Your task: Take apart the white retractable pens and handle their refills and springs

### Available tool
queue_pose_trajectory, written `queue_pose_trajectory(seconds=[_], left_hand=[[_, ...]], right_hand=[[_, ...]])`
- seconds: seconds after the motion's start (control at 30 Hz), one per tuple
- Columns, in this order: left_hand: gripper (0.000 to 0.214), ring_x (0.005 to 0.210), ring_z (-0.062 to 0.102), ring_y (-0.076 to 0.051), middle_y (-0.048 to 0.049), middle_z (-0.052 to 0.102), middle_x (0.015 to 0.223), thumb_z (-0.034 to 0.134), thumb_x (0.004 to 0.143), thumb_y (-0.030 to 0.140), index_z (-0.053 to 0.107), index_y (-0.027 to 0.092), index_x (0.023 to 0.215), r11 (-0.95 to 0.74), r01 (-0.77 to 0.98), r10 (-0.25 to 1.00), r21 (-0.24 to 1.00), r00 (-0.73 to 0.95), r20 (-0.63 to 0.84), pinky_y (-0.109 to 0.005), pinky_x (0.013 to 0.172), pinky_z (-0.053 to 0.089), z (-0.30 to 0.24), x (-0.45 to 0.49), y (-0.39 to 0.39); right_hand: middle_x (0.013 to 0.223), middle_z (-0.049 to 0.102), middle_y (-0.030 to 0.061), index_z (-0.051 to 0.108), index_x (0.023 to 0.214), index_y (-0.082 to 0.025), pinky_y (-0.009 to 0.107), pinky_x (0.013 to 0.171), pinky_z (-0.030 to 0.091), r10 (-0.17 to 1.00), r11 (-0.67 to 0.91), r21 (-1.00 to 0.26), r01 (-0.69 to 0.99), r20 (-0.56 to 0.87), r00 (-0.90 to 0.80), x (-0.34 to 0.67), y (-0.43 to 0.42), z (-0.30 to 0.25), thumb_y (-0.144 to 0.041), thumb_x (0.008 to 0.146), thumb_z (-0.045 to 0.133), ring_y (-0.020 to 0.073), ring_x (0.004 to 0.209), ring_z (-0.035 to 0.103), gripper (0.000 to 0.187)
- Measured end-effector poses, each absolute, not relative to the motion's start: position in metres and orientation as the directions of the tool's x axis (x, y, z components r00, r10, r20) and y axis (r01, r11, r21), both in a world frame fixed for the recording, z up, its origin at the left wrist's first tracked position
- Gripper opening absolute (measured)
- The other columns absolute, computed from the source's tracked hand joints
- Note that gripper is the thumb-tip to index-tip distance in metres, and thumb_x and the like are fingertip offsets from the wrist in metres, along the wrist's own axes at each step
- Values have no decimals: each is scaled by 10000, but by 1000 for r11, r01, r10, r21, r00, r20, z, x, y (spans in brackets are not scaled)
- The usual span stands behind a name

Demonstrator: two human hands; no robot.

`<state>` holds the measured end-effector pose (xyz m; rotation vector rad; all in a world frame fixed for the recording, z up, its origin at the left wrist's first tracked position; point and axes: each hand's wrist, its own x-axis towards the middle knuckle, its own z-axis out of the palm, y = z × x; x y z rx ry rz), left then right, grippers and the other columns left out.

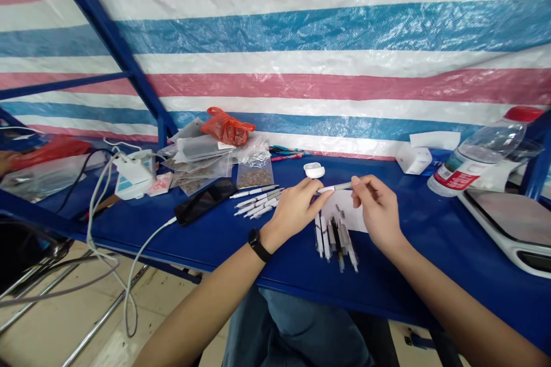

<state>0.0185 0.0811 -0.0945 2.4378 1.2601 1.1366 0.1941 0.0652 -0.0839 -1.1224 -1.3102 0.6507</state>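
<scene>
"What are the fingers doing?"

"The right hand [376, 212] is pinching a slim grey-and-white plastic pen [336, 187] between thumb and forefinger, while the left hand [293, 215] is holding the pen's white end in its fingertips."

"Where is the pen?"

"It is spanning the gap between both hands, above a heap of slim pens [336, 241] and a white paper sheet [344, 211], at the centre of the frame on a blue metal table [275, 275]."

"What is nearby?"

"A small white plastic cap [314, 170] is sitting just above the left hand."
</scene>
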Motion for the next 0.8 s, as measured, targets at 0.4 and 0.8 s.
queue_pose_trajectory(seconds=[0.4,0.8], left_hand=[[395,518,493,-160,35,436,516,438,1042,387,375,216,692,-500,747,864,437,398,309,-295,566,200,-89,23,80],[518,470,332,-133,30,283,487,280,1070,396,275,209,587,-550,607,831,573,466,304,-309,581,212,-84,19,79]], right_hand=[[489,481,-4,552,521,-204,276,464,347,989,135,-975,177,144,44,191,70,-92,-899,710,589,116,450,413,721],[608,350,-49,380,673,-241,286,532,325,889,455,-844,283,448,-94,190,58,-87,-791,920,434,126,543,338,606]])
